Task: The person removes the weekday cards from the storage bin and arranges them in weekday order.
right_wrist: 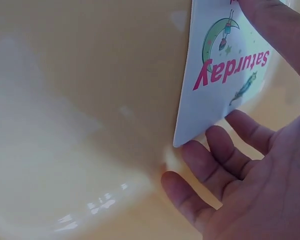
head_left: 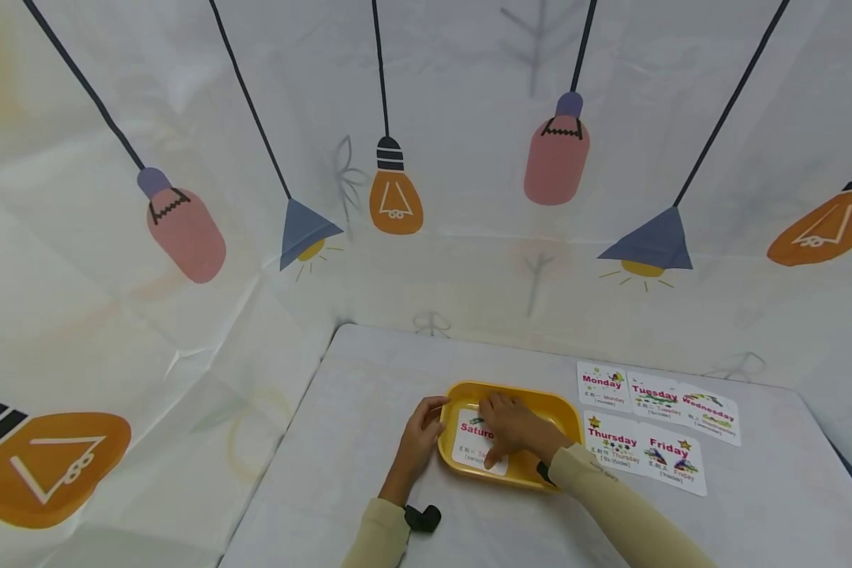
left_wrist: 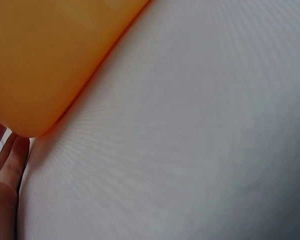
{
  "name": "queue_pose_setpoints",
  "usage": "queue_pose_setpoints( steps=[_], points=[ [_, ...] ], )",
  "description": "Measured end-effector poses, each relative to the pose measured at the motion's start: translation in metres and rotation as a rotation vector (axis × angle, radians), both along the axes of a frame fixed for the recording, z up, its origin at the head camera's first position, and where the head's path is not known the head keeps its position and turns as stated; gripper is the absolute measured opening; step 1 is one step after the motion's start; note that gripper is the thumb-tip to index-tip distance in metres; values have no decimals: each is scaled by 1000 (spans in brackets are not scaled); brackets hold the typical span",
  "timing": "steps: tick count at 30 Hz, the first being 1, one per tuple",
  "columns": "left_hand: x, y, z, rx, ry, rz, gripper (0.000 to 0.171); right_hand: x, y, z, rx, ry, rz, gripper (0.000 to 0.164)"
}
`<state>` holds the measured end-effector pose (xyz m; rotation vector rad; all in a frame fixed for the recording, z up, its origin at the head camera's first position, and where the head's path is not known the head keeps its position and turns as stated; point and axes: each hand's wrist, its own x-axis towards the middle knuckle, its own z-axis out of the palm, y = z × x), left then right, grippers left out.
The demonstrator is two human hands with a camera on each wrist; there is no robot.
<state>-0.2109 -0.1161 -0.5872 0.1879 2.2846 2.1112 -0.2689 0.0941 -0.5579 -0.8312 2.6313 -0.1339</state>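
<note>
In the head view a yellow tray (head_left: 564,402) stands on the white table. Inside it, at the left, lies a white card printed Saturday (head_left: 463,443). My right hand (head_left: 514,426) reaches over the tray and holds this card, thumb at one edge and fingertips at the opposite one. The right wrist view shows the Saturday card (right_wrist: 215,95) with one side slightly raised from the tray floor. My left hand (head_left: 420,432) touches the tray's left end from outside. Its fingers (left_wrist: 12,165) look fairly straight beside the tray's corner in the left wrist view.
Right of the tray, cards lie in two rows: Monday (head_left: 602,386), Tuesday (head_left: 655,397) and Wednesday (head_left: 710,414) above, Thursday (head_left: 610,442) and Friday (head_left: 670,457) below. A white sheet (head_left: 454,268) printed with hanging lamps rises behind the table (head_left: 369,379).
</note>
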Motion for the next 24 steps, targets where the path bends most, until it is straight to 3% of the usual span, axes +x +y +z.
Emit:
queue_pose_setpoints(
  steps=[6,18,24],
  points=[
    [-1,-1,0,0,-11,-5,40,0,0,-1,-31,-6,-11,86],
    [-1,-2,-3,-4,-2,-17,40,2,-1,-4,-56,71,54,85],
    [-1,-3,-2,-7,0,-30,39,3,-1,1,-81,7,-9,85]
  ],
)
